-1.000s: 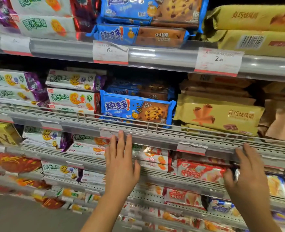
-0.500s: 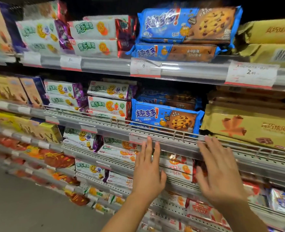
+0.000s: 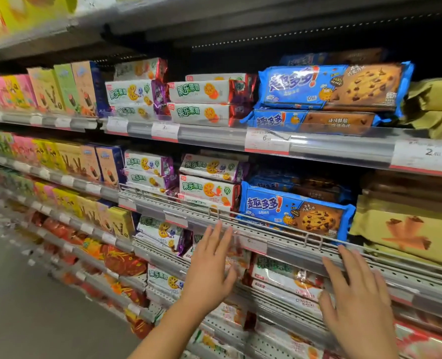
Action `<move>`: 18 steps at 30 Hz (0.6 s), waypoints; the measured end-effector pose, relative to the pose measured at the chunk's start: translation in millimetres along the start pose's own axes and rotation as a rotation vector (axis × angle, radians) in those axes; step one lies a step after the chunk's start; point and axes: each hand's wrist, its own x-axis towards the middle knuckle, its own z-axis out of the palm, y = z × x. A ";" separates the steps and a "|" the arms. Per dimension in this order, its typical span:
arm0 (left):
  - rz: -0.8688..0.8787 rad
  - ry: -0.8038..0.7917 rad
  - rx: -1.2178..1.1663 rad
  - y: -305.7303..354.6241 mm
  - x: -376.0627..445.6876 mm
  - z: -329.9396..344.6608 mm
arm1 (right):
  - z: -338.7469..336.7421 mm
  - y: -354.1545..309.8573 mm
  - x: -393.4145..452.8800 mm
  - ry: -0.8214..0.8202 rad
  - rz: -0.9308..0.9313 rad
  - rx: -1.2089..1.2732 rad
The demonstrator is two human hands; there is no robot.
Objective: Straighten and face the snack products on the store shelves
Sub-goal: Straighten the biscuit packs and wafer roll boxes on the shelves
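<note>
While both hands are raised to the shelf rail (image 3: 287,251), nothing is grasped: the left hand (image 3: 209,270) and right hand (image 3: 357,299) are held flat, fingers straight. Just above the rail, a blue cookie pack (image 3: 295,212) is seen lying face-out, tilted.

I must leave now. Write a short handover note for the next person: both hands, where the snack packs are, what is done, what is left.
Left hand: open, fingers straight, in front of the packs under the wire rail; no grip on anything.
Right hand: open, fingertips at the rail's price strip, holding nothing.
Blue cookie pack on the middle shelf sits tilted, left end higher. White fruit biscuit packs beside it are stacked unevenly.
Done: cannot tell.
Left: probably level the blue pack and square the white stacks.
</note>
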 end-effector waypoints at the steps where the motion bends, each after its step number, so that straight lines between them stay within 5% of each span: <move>1: -0.015 0.018 0.004 -11.6 6.1 -1.8 | -1.1 -1.6 -0.5 0.010 0.009 -0.011; 6: -0.067 0.146 -0.031 -71.0 39.6 -12.5 | -4.6 -12.9 7.6 0.009 0.098 -0.093; 10: -0.045 0.147 0.018 -121.7 62.2 -19.8 | -38.3 -66.6 32.0 -0.287 0.261 -0.269; 18: 0.102 0.057 0.047 -177.8 74.2 -14.9 | -61.6 -188.8 111.5 0.121 0.184 -0.068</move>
